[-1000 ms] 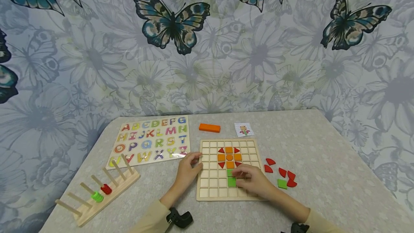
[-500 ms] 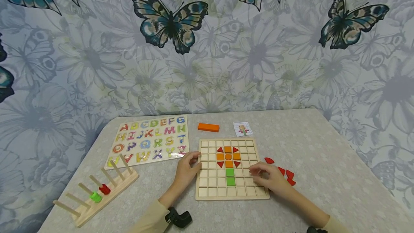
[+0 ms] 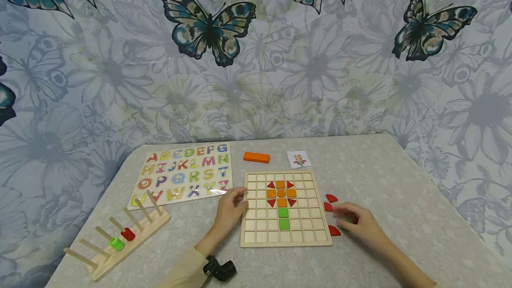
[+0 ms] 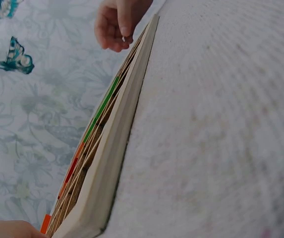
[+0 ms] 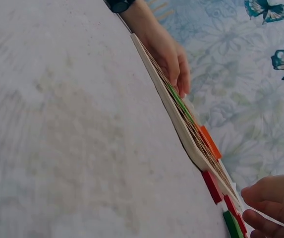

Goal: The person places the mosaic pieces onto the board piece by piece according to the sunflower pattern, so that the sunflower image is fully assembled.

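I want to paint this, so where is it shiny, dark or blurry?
Head view: mostly even light, with shiny glare at the lower right of the alphabet board; left wrist view: dim, the tabletop smeary, the wooden grid board slanting; right wrist view: also dim and slanted, tabletop blurry.

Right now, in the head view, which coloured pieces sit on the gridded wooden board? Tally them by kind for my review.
Orange squares: 4
Orange circle: 1
Red triangles: 4
Green squares: 2
Total on the board: 11
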Tool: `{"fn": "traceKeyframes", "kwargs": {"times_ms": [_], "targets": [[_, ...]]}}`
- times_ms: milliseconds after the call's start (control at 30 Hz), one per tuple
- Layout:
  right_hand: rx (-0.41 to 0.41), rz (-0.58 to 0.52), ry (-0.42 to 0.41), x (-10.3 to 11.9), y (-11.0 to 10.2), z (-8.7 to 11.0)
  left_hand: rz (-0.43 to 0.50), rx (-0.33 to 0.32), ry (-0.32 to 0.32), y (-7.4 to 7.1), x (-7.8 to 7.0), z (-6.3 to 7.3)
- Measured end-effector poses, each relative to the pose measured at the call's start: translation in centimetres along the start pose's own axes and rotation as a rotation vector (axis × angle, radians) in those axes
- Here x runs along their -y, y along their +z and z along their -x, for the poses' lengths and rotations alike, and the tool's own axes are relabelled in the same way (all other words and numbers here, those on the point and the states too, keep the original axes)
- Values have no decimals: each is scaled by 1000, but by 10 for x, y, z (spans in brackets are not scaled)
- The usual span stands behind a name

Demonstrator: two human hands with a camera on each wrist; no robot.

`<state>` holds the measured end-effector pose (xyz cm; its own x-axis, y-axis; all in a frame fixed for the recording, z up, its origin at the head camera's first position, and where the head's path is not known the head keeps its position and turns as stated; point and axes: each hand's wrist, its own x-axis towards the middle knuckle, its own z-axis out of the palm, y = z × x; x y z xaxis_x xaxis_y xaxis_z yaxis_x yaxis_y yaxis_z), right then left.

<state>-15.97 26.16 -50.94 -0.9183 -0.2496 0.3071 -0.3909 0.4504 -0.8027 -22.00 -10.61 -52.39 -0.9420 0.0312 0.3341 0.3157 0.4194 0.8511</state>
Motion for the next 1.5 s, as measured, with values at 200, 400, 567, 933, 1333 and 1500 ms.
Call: {"fn": "traceKeyframes", "kwargs": {"times_ms": [200,400,567,933,1333,1500], "targets": [[-42,87,9,-5,-8,12,17,10,13,1,1,-1],[-44,117,-18,-8,-10,17,6,-4,19,0,0,0],[-46,124,-29,-9,-9,17,-13,-5,31,-1,-1,0],[-86,113,-53,-6,-6,14,-7,3,17,-1,-1,0],[-7,29,-111,8,18,-2,-13,1,10,-2,0,0],[73,-21,-79,13,32,-10,2,3,15,-1,-1,0]]}}
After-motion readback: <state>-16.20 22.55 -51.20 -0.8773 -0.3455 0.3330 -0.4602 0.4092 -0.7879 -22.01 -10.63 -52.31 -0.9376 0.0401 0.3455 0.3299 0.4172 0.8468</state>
